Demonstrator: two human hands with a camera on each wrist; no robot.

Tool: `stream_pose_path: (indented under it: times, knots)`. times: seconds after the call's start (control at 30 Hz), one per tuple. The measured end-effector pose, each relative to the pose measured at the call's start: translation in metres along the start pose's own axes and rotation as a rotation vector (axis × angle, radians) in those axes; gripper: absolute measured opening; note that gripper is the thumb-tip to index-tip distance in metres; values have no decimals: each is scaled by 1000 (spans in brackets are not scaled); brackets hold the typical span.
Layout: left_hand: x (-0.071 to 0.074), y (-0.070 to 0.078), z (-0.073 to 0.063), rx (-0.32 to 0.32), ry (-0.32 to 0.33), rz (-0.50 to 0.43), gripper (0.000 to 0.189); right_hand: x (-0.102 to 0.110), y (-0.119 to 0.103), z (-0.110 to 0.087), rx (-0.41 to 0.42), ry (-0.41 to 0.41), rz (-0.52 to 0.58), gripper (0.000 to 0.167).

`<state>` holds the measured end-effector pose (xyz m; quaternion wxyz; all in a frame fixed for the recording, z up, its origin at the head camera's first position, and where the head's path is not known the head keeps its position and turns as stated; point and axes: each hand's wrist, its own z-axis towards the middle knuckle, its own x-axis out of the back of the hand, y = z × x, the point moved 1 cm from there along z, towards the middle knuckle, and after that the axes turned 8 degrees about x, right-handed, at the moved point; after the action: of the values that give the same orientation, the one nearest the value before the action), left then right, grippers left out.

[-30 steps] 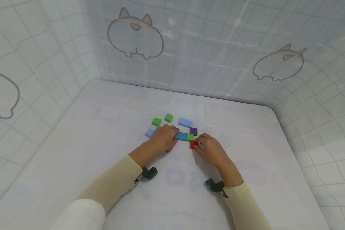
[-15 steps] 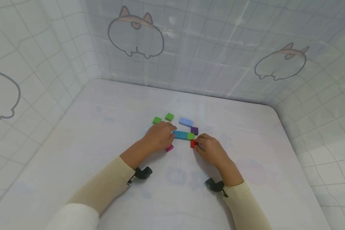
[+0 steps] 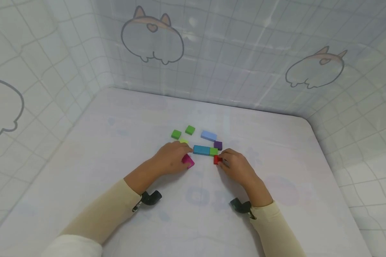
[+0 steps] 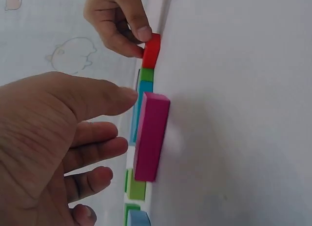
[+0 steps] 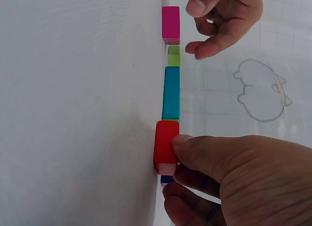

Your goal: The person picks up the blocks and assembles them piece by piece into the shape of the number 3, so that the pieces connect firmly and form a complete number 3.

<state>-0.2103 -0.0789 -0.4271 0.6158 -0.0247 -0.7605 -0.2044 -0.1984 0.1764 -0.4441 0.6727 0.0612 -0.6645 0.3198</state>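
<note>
- Magenta block [image 3: 188, 161] lay flat on the tabletop [image 3: 115, 150], just in front of the teal block [image 3: 201, 150]; it looked rigid, light and smooth, best pinched across its long sides.
- Left hand [image 3: 170, 157] hovered at it, fingers [image 4: 105, 96] loosely spread and clamped on nothing.
- Right hand [image 3: 236, 167] pinched the red block [image 3: 216, 160], thumb and fingers curled round it, beside a small green block [image 3: 213, 151].
- Nearer the person the tabletop offered room; its edges and the tiled walls [image 3: 244, 53] stood well apart.
</note>
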Motion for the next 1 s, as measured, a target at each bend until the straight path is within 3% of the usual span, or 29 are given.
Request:
stream_pose_path:
  times: [0.37, 0.7, 1.0]
  knots:
    - [5, -33, 0, 66, 60, -67, 51, -1, 3, -1, -6, -2, 2, 28]
    - [6, -60, 5, 101, 79, -1, 49, -1, 3, -1, 1, 0, 16, 29]
    - [2, -68, 7, 95, 115, 40, 46, 3, 3, -1, 3, -14, 39, 29]
